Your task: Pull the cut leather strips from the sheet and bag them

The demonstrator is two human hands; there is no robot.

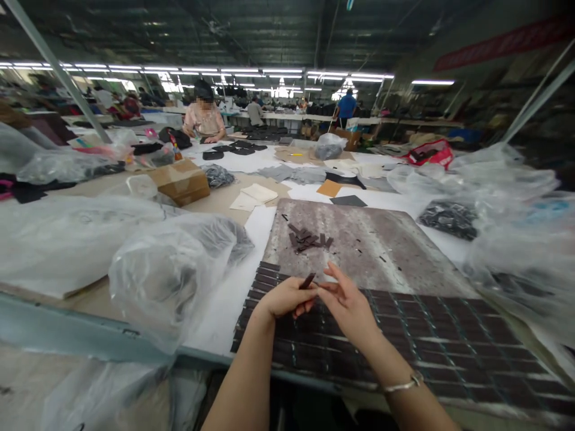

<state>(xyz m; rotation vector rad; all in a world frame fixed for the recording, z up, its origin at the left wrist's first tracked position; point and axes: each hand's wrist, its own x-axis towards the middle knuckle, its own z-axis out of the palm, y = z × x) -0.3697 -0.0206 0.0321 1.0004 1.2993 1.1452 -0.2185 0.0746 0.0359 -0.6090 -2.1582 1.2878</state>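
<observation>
My left hand (290,297) is closed, with a short dark brown strip (308,281) sticking up between thumb and fingers. Close against it is my right hand (350,305), its thumb and one finger pinched together at the left fingertips while other fingers stretch away. Whatever lies in that pinch is too small to make out. Beneath both hands, rows of dark strips (422,323) cover the near part of a worn brownish board (359,239). Beyond the hands, a loose pile of similar strips (305,239) lies on the board.
Clear plastic bags (162,281) crowd the left side, and more bags (516,239) stand at the right. A cardboard box (182,179), a grey sheet (348,201) and a tan piece (329,188) lie farther back. Across the table a co-worker (204,120) bends over dark pieces.
</observation>
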